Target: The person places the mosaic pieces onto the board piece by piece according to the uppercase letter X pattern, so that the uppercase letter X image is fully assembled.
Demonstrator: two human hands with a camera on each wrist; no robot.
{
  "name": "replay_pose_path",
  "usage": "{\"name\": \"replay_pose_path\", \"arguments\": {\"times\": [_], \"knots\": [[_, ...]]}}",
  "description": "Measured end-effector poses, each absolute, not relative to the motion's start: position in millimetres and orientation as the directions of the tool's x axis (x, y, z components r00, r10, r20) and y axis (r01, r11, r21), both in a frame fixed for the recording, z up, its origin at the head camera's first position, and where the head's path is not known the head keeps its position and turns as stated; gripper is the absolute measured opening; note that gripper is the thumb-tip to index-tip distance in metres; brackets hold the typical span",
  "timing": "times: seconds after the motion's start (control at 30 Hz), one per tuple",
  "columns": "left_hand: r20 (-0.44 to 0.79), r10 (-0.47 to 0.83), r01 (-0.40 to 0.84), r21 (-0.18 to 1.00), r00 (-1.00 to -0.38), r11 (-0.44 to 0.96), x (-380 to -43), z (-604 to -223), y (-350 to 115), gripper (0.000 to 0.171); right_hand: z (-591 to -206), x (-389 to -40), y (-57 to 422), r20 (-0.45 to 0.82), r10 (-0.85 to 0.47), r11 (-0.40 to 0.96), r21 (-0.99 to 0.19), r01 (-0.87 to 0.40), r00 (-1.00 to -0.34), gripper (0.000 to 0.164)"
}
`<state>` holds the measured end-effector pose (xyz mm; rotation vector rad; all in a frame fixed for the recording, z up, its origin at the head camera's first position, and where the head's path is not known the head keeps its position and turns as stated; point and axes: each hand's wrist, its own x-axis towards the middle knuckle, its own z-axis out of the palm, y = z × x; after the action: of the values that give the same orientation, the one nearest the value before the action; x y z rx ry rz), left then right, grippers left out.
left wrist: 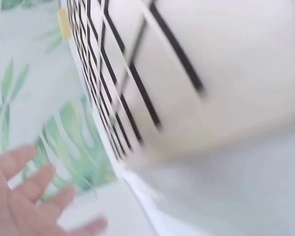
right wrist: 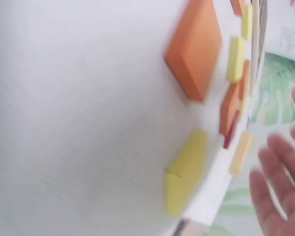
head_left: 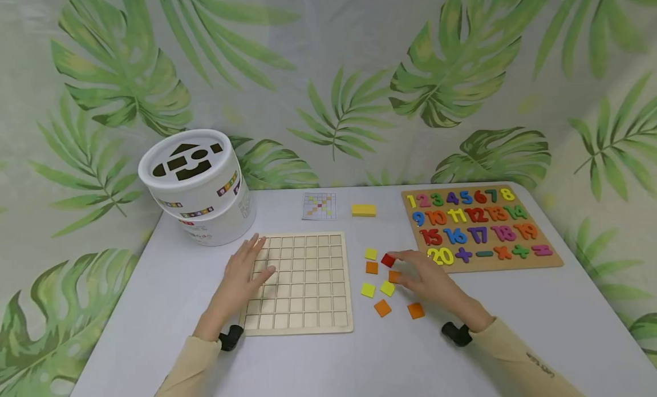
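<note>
My left hand (head_left: pixel 240 274) is spread over the left side of a pale wooden grid board (head_left: pixel 311 288), holding nothing. Whether it touches the board cannot be told. In the left wrist view its fingers (left wrist: pixel 42 183) are parted. My right hand (head_left: pixel 426 277) reaches over small square tiles right of the board. Its fingertips overlap a red tile (head_left: pixel 388 260) and an orange tile (head_left: pixel 394 276). The right wrist view shows loosely straight fingers (right wrist: pixel 280 172), apart from the tiles on the table. A yellow tile (right wrist: pixel 184 172) lies there near the hand.
Several other yellow tiles (head_left: pixel 368 290) and orange tiles (head_left: pixel 382 308) lie scattered beside the board. Behind stand a printed pattern card (head_left: pixel 319 206) and a yellow block (head_left: pixel 363 210). A white bucket (head_left: pixel 218 209) with a shape-slot lid is back left; a number puzzle board (head_left: pixel 482 266) is back right.
</note>
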<state>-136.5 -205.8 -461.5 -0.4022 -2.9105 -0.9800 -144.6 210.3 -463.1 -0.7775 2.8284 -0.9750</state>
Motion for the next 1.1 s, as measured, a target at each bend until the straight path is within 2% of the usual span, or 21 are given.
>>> {"name": "replay_pose_path", "arguments": {"times": [0.17, 0.37, 0.6, 0.73, 1.1], "knots": [[0.056, 0.235, 0.202, 0.72, -0.97, 0.664, -140, -466, -227, 0.063, -470, -139, 208, 0.023, -0.551, 0.617, -0.661, -0.426, -0.834, 0.039], [-0.011, 0.248, 0.16, 0.739, -0.969, 0.654, -142, -473, -242, 0.06, -471, -140, 201, -0.026, -0.589, 0.643, -0.621, -0.449, -0.808, 0.032], [-0.045, 0.353, 0.201, 0.752, -0.935, 0.628, -143, -482, -247, 0.065, -470, -143, 193, -0.024, -0.604, 0.678, -0.541, -0.498, -0.797, 0.023], [-0.07, 0.376, 0.204, 0.741, -0.924, 0.64, -144, -485, -249, 0.069, -469, -147, 192, -0.046, -0.597, 0.686, -0.548, -0.479, -0.801, 0.022], [-0.111, 0.441, 0.228, 0.731, -0.891, 0.643, -144, -478, -257, 0.077, -453, -179, 155, 0.107, -0.632, 0.525, -0.67, -0.525, -0.768, 0.021]]}}
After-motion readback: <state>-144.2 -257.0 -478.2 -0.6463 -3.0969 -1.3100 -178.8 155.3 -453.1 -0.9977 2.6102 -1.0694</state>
